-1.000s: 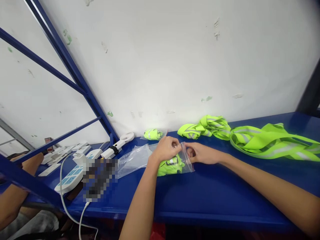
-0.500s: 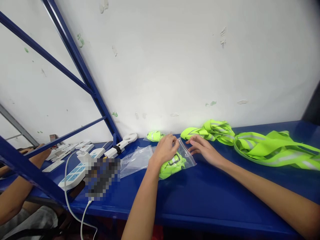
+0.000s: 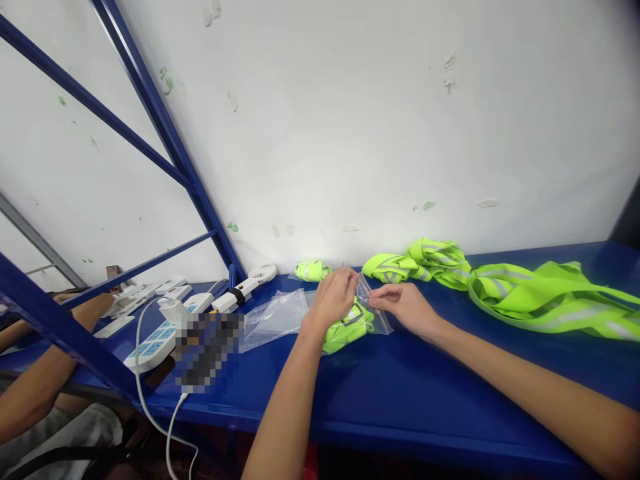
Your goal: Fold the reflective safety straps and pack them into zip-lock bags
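Note:
A clear zip bag [image 3: 383, 323] lies on the blue table, holding a folded neon-yellow reflective strap bundle [image 3: 345, 335] with a dark buckle-like outline. My left hand [image 3: 336, 293] rests over the bag's upper left, its fingers curled on the plastic edge. On the other side, my right hand [image 3: 404, 305] pinches the bag's right-hand edge between thumb and fingers. Part of the bundle is hidden under my left hand. Flat clear bags [image 3: 277, 319] lie to the left of my left hand.
Another bagged neon bundle [image 3: 313, 270] sits by the wall. Loose reflective straps [image 3: 545, 300] spread at the right, beside rolled ones [image 3: 435, 263]. Left are a handheld fan [image 3: 245, 291], a power strip [image 3: 155, 347] with a white cable and a blue rack post [image 3: 200, 200]. Another person's arm [image 3: 60, 360] reaches in beyond it.
My right hand has moved left and closed its fingers on the bag's edge; before, they were apart beside it. My left hand stays on the bag. The view has shifted slightly.

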Motion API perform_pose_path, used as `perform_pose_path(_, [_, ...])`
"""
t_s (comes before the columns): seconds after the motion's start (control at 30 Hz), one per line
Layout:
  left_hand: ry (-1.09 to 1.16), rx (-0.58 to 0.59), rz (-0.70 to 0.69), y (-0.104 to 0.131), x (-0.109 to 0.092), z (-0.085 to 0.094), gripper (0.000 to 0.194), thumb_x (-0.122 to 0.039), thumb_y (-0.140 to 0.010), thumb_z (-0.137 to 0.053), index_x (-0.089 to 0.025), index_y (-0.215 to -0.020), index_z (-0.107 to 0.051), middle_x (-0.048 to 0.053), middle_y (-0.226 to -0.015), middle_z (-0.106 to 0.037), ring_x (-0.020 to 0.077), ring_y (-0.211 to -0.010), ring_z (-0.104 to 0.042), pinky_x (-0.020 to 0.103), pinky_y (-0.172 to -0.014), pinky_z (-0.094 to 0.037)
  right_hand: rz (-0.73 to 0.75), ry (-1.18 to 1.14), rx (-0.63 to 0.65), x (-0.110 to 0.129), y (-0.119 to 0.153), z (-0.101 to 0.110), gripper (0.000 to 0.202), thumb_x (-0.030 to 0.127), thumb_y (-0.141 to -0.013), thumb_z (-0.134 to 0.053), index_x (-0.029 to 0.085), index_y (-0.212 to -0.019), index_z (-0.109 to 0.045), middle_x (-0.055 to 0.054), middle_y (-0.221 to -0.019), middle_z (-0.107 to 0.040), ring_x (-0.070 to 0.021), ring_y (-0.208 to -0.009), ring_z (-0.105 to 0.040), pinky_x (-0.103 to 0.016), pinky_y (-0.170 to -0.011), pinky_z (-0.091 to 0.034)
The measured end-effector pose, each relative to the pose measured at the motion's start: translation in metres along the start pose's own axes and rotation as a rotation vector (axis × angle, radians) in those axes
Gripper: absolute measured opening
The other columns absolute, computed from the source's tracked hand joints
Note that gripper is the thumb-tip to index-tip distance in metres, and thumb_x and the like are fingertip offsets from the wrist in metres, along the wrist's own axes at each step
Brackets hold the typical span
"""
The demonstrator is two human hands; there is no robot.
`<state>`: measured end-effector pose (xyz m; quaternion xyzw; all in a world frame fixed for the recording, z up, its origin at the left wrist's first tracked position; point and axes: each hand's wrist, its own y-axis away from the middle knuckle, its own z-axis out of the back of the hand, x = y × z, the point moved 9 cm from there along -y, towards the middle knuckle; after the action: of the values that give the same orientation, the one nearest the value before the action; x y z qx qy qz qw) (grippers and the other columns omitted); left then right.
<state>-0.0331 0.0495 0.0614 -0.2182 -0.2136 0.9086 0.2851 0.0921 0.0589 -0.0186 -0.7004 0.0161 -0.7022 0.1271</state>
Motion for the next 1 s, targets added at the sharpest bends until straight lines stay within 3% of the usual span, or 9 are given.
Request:
perform_pose_path(0.37, [0.003, 0.005, 0.003, -0.003, 0.007, -0.011, 0.026, -0.032, -0.099, -0.031, -0.020, -0.084, -0.049, 0.002, -0.084, -0.059, 0.0158, -0.077, -0.053, 0.028, -0.070, -0.037, -0.113, -0.199, -0.016, -0.011, 0.000, 0.000, 0.028, 0.035, -0.055, -0.084, 0.015, -0.067, -0.069, -0.003, -0.066, -0.069, -0.0167, -0.065, -0.063, -0.032, -0.069, -0.051])
perform_pose_path(0.67, [-0.037, -0.006, -0.011, -0.003, -0.001, -0.009, 0.024, -0.030, -0.098, -0.031, -0.021, -0.083, -0.048, 0.001, -0.078, -0.057, 0.0158, -0.069, -0.051, 0.028, -0.066, -0.034, -0.122, -0.311, -0.043, 0.000, 0.005, -0.003, 0.047, 0.027, -0.054, -0.083, 0.024, -0.077, -0.043, 0.001, -0.065, -0.068, -0.0178, -0.061, -0.062, -0.029, -0.058, -0.045])
perform_pose_path(0.8, [0.011, 0.009, -0.012, -0.004, -0.003, -0.011, 0.025, -0.030, -0.097, -0.032, -0.020, -0.084, -0.052, 0.002, -0.079, -0.060, 0.0153, -0.071, -0.053, 0.027, -0.064, -0.035, -0.103, -0.281, -0.042, -0.001, 0.002, -0.002, 0.044, 0.025, -0.054, -0.081, 0.023, -0.077, -0.043, 0.003, -0.060, -0.064, -0.0178, -0.059, -0.061, -0.029, -0.058, -0.043])
perform_pose_path(1.0, [0.181, 0.083, 0.014, -0.006, 0.002, -0.017, 0.013, -0.030, -0.080, -0.058, -0.018, -0.081, -0.060, 0.003, -0.087, -0.067, 0.0171, -0.079, -0.059, 0.027, -0.071, -0.043, -0.090, -0.268, -0.065, -0.003, 0.000, -0.001, 0.038, 0.021, -0.054, -0.078, 0.020, -0.083, -0.054, 0.005, -0.058, -0.060, -0.0156, -0.059, -0.057, -0.028, -0.060, -0.043])
